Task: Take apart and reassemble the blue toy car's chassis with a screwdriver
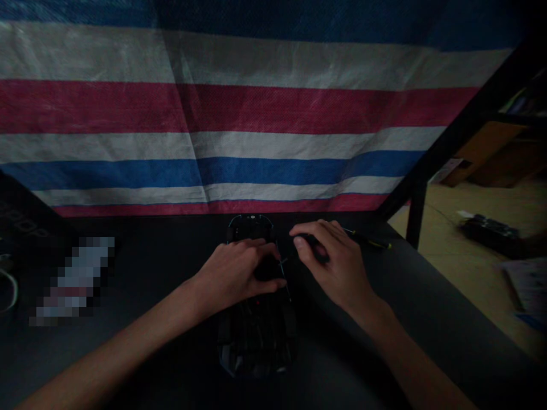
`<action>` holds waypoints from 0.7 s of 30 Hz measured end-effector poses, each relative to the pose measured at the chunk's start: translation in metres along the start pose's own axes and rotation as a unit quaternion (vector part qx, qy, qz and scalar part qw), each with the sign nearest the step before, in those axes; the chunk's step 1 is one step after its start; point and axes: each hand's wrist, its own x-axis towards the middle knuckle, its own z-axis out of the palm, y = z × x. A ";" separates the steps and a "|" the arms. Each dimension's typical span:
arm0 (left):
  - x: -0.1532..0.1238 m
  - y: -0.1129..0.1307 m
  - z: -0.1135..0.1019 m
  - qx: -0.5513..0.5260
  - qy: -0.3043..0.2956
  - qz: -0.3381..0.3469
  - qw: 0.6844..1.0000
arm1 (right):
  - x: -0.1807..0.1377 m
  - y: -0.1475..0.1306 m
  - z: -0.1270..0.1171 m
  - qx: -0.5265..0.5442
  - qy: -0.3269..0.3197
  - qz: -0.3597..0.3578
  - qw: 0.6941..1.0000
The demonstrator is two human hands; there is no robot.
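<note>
A dark toy car (260,336) lies on the black tabletop, its underside apparently facing up. My left hand (237,267) lies across the middle of the car and grips it, thumb and forefinger at its right edge. Just right of the car, my right hand (331,259) is raised with fingers curled and thumb close to the forefinger. Anything in that pinch is too dark to make out. Behind the right hand lies a screwdriver (371,240) with a black and yellow handle, partly hidden by the fingers.
A striped woven sheet (239,108) hangs behind the black table (171,353). A blurred-out flat object (79,279) lies at left, near a pale cable (12,290). A dark frame post (415,213) stands at right; beyond it, several items sit on the floor.
</note>
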 end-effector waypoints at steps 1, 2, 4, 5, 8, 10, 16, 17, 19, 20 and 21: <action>0.000 0.000 0.000 0.001 0.000 0.001 1.000 | 0.000 0.000 0.000 -0.001 0.006 0.000 1.000; 0.000 0.000 0.000 0.000 0.001 0.002 1.000 | 0.000 -0.001 0.000 0.000 0.012 0.001 1.000; 0.000 0.000 -0.001 -0.002 0.003 0.000 1.000 | 0.000 -0.001 -0.001 0.009 0.011 0.000 1.000; 0.000 0.001 -0.001 -0.003 0.002 -0.001 1.000 | -0.001 -0.001 -0.001 0.013 0.006 0.000 1.000; 0.000 0.002 -0.003 -0.002 -0.002 -0.004 1.000 | -0.001 -0.001 -0.001 0.006 0.003 0.007 1.000; 0.000 0.003 -0.003 -0.002 -0.003 -0.003 1.000 | 0.000 0.000 -0.001 0.002 0.014 0.014 1.000; 0.000 0.002 -0.002 -0.001 -0.003 -0.002 1.000 | 0.002 0.000 0.000 0.023 -0.004 0.025 0.999; 0.000 0.002 -0.002 -0.002 -0.002 -0.001 1.000 | 0.001 0.000 0.000 0.025 -0.001 0.030 0.999; 0.000 0.002 -0.002 -0.004 0.000 0.000 1.000 | 0.001 0.000 -0.001 0.029 0.002 0.025 0.999; 0.000 0.002 -0.002 -0.005 0.000 0.000 1.000 | 0.001 -0.001 -0.002 0.031 0.000 0.019 0.999; 0.000 0.002 -0.002 -0.005 0.000 -0.001 1.000 | 0.001 -0.002 -0.003 0.032 -0.003 0.014 0.999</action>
